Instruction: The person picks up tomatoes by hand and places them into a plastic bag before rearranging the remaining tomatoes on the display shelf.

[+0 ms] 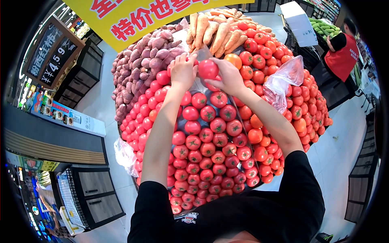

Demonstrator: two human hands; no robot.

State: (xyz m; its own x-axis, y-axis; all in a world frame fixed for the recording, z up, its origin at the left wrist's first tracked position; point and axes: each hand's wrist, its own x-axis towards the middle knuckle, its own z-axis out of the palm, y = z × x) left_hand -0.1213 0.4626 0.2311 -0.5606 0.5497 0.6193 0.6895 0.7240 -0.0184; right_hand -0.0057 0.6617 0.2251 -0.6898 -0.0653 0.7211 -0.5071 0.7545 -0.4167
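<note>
Both arms reach over the heap to its far side. My right hand (227,77) is closed around a smooth pinkish-red tomato (208,69), lifted above the others. Just left of it, my left hand (182,72) is curled with the fingertips bent down; a bit of red tomato shows at its fingers, mostly hidden by the hand. Beneath both hands lie pink tomatoes (208,114) in rows, many with green stem ends upward. Dark gaps of the display surface show between the nearest rows.
Purple sweet potatoes (139,67) are heaped at left, carrots (221,34) behind, redder tomatoes (298,101) at right. Plastic bags (285,81) lie on the right heap and hang at the left edge (126,156). A yellow sign (142,16) stands behind. A person in a red vest (343,56) is at right.
</note>
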